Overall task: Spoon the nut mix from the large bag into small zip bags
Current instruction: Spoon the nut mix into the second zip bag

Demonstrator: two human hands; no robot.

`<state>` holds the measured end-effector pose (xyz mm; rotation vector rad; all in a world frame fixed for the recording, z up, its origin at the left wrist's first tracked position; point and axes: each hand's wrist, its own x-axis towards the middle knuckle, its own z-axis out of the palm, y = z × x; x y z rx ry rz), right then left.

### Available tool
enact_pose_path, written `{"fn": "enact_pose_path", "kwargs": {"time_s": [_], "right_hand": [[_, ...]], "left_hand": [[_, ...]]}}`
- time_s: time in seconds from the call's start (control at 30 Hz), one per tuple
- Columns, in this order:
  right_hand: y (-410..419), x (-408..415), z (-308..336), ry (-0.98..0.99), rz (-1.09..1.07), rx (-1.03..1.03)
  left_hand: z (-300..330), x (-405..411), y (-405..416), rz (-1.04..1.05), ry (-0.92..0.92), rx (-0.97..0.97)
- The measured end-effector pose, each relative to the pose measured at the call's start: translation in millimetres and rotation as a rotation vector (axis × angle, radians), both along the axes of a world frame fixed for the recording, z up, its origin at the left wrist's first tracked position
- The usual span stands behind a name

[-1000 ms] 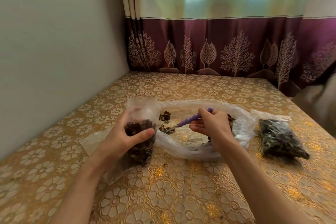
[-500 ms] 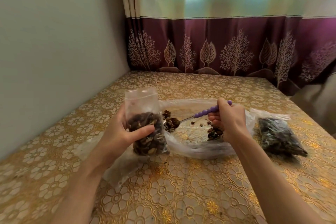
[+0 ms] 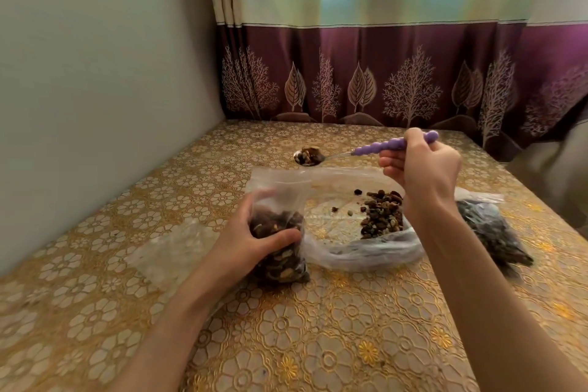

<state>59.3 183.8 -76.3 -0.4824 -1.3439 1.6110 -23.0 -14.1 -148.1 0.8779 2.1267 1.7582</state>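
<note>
A table (image 3: 286, 344) under a gold floral cloth fills the lower view, pushed into a corner between a pale wall (image 3: 95, 89) on the left and a curtain (image 3: 381, 73), cream above and plum with printed trees below, at the back. On the cloth the large bag (image 3: 356, 251) lies flat and open toward the far side, clear plastic with a heap of nut mix (image 3: 381, 216) gathered in its right half and a few loose bits scattered to the left of the heap. A filled bag (image 3: 490, 232) of dark mix lies just right of it, partly behind the right forearm, and an empty clear bag (image 3: 171, 248) lies flat to the left. Both forearms reach in from the bottom edge. The left hand (image 3: 251, 235) stands a small zip bag (image 3: 280, 232) upright on the table, touching the large bag's left edge; its fingers wrap behind the bag and the thumb presses across the front, with the bag's mouth standing loose above the hand and mix filling the lower part. The right hand (image 3: 420, 169) is raised above the large bag, wrist bent, fingers curled around the purple beaded handle of a spoon (image 3: 350, 153). The spoon is held about level, its bowl pointing left, heaped with mix, and hanging in the air above and slightly behind the small bag's mouth, apart from it.
</note>
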Motion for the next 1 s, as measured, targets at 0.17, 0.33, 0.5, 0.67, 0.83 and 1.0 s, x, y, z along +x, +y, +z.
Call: {"fn": "enact_pose_path", "kwargs": {"time_s": [0.17, 0.33, 0.5, 0.67, 0.83, 1.0], "right_hand": [[-17, -1, 8, 0.048, 0.088, 0.102], [-28, -1, 9, 0.063, 0.106, 0.328], [-25, -2, 8, 0.086, 0.116, 0.323], [-10, 1, 6, 0.151, 0.111, 0.120], [9, 4, -6, -0.047, 0.128, -0.038], [14, 21, -19, -0.205, 0.107, -0.036]], "left_hand": [[-3, 0, 1, 0.005, 0.001, 0.024], [-5, 0, 2, 0.015, -0.032, 0.073], [-4, 1, 4, 0.028, 0.039, 0.043], [-6, 0, 2, 0.027, 0.032, 0.040], [-8, -1, 5, 0.068, 0.076, 0.019], [-7, 4, 5, 0.074, 0.118, 0.023]]}}
